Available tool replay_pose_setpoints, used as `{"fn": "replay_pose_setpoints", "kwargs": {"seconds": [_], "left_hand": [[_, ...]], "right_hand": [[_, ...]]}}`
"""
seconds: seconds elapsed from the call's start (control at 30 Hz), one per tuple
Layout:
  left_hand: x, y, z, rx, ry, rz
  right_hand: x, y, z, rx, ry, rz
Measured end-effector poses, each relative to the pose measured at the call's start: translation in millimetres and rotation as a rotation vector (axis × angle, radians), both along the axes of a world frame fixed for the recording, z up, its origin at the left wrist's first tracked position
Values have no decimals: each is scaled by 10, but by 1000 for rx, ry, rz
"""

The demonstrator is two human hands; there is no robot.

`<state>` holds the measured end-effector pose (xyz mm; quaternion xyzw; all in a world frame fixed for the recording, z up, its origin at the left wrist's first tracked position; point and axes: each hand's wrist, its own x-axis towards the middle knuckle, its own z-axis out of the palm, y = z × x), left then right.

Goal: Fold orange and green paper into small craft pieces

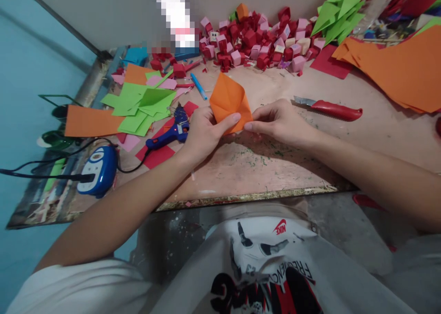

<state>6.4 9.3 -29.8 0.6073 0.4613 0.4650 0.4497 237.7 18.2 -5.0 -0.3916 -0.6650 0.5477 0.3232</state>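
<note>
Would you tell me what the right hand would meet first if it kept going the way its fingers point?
Most likely the left hand: the right hand points leftward, and both pinch the folded orange paper between them.

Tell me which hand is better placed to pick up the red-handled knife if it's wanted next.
Probably the right hand. The red-handled knife lies just beyond it, on its side of the board. The left hand sits across the folded orange paper, nearer the blue glue gun. Both hands pinch the paper now.

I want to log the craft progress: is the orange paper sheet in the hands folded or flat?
Folded: the orange paper sheet shows creases and layered flaps, pinched by left hand and right hand.
</note>
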Motion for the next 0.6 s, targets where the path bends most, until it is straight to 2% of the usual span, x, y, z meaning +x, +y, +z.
{"fn": "replay_pose_setpoints", "kwargs": {"seconds": [0.23, 0.5, 0.6], "left_hand": [[-4, 1, 12, 30, 28, -4], [-42, 20, 0, 126, 187, 20], [-45, 17, 24, 113, 197, 20]], "right_hand": [[1, 0, -3, 14, 8, 2], [7, -9, 13, 26, -6, -37], [10, 6, -9, 17, 20, -33]]}}
